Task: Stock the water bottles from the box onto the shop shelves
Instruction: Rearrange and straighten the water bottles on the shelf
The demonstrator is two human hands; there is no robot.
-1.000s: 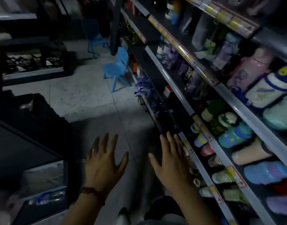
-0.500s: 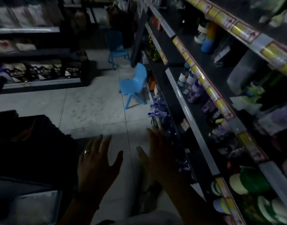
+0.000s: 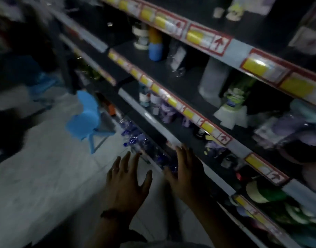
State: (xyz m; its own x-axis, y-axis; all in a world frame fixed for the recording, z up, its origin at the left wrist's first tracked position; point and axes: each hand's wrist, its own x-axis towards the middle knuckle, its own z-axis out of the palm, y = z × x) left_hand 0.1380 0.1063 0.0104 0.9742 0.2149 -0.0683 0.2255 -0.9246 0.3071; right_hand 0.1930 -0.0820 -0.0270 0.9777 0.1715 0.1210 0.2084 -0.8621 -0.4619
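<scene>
Hovering beside the shelf edge (image 3: pixel 147 115), left hand (image 3: pixel 128 182) and right hand (image 3: pixel 188 176) show wide, empty grips above the floor (image 3: pixel 55 176).

On my left hand (image 3: pixel 126 185) I wear 1 thin ring (image 3: pixel 116 169), pale and metallic, low on 1 of the outer fingers. Round the left wrist sits a dark bracelet (image 3: pixel 109 213). In this dim, blurred view it looks beaded. My right hand (image 3: pixel 186 176) and my 2 forearms are bare down to the frame's lower edge. Between the forearms shows a strip of my clothing (image 3: pixel 162 245), pale grey, with a darker patch just beside it.
</scene>
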